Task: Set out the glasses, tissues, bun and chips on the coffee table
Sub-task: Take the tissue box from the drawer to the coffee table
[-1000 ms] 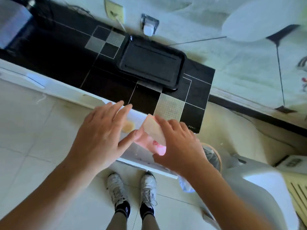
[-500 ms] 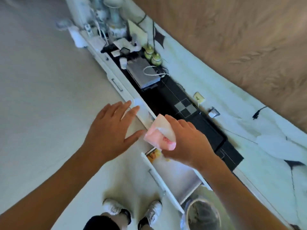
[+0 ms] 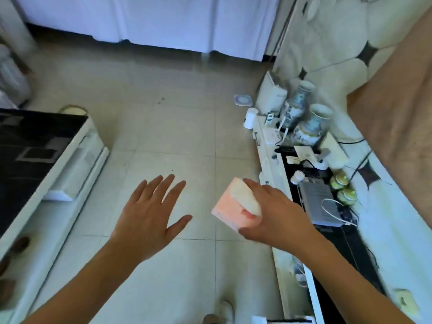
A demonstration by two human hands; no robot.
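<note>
My right hand (image 3: pixel 275 213) grips a pink and white pack of tissues (image 3: pixel 233 206) from its right side, holding it in the air over the tiled floor. Spread wide, my left hand (image 3: pixel 149 213) hovers palm down to the left of the pack with nothing in it. The coffee table (image 3: pixel 70 174), with a black glass top and white frame, stands at the left edge of the view, well left of both hands. No glasses, bun or chips are visible.
A long low white cabinet with a black top (image 3: pixel 268 160) runs along the right wall, crowded with vases (image 3: pixel 313 122), jars, cables and a grey box (image 3: pixel 320 204). Pale tiled floor (image 3: pixel 175 127) lies between table and cabinet. White curtains (image 3: pixel 140 17) hang at the far end.
The view has swung left from the cabinet and its open drawer to the open floor. The coffee table has come into view at the left. My right hand still holds the tissues.
</note>
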